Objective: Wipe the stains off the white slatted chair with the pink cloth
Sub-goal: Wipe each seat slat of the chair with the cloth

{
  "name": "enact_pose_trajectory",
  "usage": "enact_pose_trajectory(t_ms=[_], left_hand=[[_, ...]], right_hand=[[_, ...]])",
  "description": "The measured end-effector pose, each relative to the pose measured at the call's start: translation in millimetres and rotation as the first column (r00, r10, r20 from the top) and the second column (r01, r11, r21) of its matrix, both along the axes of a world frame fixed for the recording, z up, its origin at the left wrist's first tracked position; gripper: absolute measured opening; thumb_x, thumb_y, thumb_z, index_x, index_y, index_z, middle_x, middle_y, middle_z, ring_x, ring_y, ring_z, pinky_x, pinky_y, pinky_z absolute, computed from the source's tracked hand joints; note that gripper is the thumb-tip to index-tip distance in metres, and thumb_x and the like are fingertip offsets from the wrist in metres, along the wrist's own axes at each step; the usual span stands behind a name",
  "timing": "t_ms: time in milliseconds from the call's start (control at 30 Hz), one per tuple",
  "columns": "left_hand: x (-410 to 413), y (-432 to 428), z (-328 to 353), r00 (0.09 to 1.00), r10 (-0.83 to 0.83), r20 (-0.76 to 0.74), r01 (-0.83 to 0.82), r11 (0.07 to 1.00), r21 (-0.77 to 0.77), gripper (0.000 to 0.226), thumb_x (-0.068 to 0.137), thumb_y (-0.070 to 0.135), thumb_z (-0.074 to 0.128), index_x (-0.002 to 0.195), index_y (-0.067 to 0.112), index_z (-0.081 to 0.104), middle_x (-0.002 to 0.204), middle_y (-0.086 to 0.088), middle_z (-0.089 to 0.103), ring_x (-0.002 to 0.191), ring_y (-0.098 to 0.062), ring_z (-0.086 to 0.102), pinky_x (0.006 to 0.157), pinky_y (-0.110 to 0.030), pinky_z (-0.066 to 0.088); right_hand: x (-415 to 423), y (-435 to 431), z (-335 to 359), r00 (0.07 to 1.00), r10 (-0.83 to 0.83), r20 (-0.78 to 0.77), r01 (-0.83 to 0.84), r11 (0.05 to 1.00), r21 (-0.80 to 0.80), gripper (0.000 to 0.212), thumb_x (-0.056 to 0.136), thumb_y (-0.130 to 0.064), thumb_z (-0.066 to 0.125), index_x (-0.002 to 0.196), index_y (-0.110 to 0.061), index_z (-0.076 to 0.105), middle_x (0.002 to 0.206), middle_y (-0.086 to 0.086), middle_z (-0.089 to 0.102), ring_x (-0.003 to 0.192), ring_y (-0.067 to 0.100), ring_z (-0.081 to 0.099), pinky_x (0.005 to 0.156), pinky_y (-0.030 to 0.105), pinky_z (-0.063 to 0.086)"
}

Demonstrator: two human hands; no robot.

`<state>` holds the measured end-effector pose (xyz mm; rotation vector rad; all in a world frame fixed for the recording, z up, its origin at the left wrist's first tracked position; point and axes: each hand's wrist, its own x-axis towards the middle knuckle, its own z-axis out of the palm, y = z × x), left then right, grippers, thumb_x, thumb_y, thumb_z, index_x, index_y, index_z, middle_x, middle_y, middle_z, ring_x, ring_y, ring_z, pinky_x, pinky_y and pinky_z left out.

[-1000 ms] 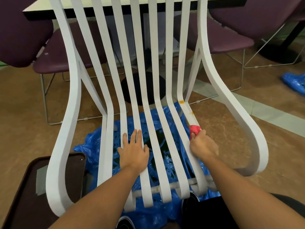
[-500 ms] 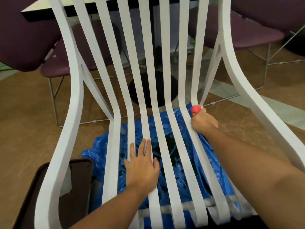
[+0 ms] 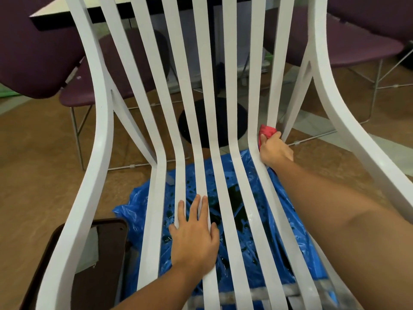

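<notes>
1. R hand (image 3: 276, 149) was clenched around pink cloth (image 3: 267, 132), fingers curled tight; cloth bunched, poking out top of fist at 12 o'clock.
2. Cloth pressed on rightmost slat (image 3: 273, 86) of white slatted chair (image 3: 98, 130), right at the bend where seat turned up into backrest. Any stain under cloth hidden; can't tell.
3. R forearm ran back from fist toward 5 o'clock, lying across seat's right side.
4. L hand (image 3: 195, 238) lay flat, palm down, fingers spread and straight, holding nothing; rested on 2 middle seat slats, fingertips toward 12 o'clock. Sat at approx 7 o'clock from R hand, well apart.
5. Blue plastic sheet (image 3: 290, 231) lay on floor under seat, seen thru gaps; dark wet blotches on it.
6. Dark brown tray (image 3: 100, 287) at 8 o'clock of L hand, beside chair's left frame, partly behind it.
7. Purple chairs (image 3: 33, 52) at 10 and 2 o'clock behind backrest; table (image 3: 51, 15) edge at 12, its black round base (image 3: 201, 121) on brown floor (image 3: 33, 164).
</notes>
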<state>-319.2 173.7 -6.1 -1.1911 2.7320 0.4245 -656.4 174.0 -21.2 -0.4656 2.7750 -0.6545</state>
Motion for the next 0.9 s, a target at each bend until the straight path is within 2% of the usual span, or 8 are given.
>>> enact_pose_trajectory(t_ms=[67,200,467,567,700,900], left_hand=[[0,0,1,1.0,-0.003,0.008,0.003,1.0,0.009,0.067,0.103,0.053,0.02,0.156,0.038,-0.018,0.165,0.017,-0.018,0.153,-0.025,-0.019,0.117,-0.06,0.023],[-2,-2,2,1.0,-0.002,0.006,0.002,1.0,0.012,0.068,0.102,0.052,0.021,0.157,0.037,-0.016,0.165,0.017,-0.017,0.152,-0.026,-0.019,0.117,-0.059,0.024],[-3,-3,3,1.0,-0.002,0.012,0.002,1.0,0.005,0.069,0.102,0.053,0.021,0.156,0.036,-0.018,0.165,0.017,-0.018,0.152,-0.026,-0.019,0.117,-0.058,0.024],[-3,-3,2,1.0,-0.004,0.01,0.004,1.0,0.009,0.069,0.102,0.053,0.021,0.156,0.036,-0.018,0.164,0.017,-0.02,0.152,-0.026,-0.019,0.116,-0.059,0.022],[-2,-3,1,1.0,-0.004,0.01,0.004,1.0,0.004,0.069,0.102,0.053,0.021,0.157,0.036,-0.017,0.164,0.017,-0.02,0.152,-0.027,-0.02,0.116,-0.059,0.021],[-2,-4,-2,1.0,0.003,-0.015,-0.003,1.0,0.008,0.068,0.101,0.053,0.022,0.157,0.037,-0.014,0.165,0.017,-0.016,0.153,-0.026,-0.017,0.116,-0.059,0.022]], right_hand=[[-1,-2,1,1.0,-0.011,-0.015,0.011,0.998,-0.058,0.068,0.103,-0.06,0.02,0.146,-0.008,0.03,0.129,0.019,0.06,0.117,0.043,0.059,0.099,0.053,0.045],[-2,-6,4,0.999,-0.029,-0.033,0.021,0.977,-0.211,0.059,0.104,-0.06,0.021,0.132,-0.011,0.04,0.116,0.017,0.063,0.11,0.043,0.062,0.093,0.051,0.046],[-8,-10,4,0.998,-0.062,-0.032,0.05,0.953,-0.3,0.067,0.102,-0.064,0.013,0.135,-0.013,0.04,0.112,0.019,0.064,0.107,0.043,0.063,0.091,0.05,0.048],[-9,-12,3,0.996,-0.069,-0.053,0.052,0.959,-0.277,0.073,0.1,-0.067,0.011,0.141,-0.012,0.036,0.112,0.02,0.065,0.106,0.044,0.063,0.091,0.052,0.049],[-9,-9,5,0.999,-0.046,-0.013,0.042,0.978,-0.204,0.066,0.103,-0.062,0.014,0.141,-0.012,0.034,0.12,0.022,0.063,0.112,0.044,0.061,0.094,0.051,0.046],[-10,6,3,0.992,-0.012,0.123,0.017,0.999,-0.036,0.061,0.101,-0.064,0.018,0.123,-0.014,0.045,0.119,0.021,0.062,0.111,0.041,0.06,0.099,0.051,0.046]])
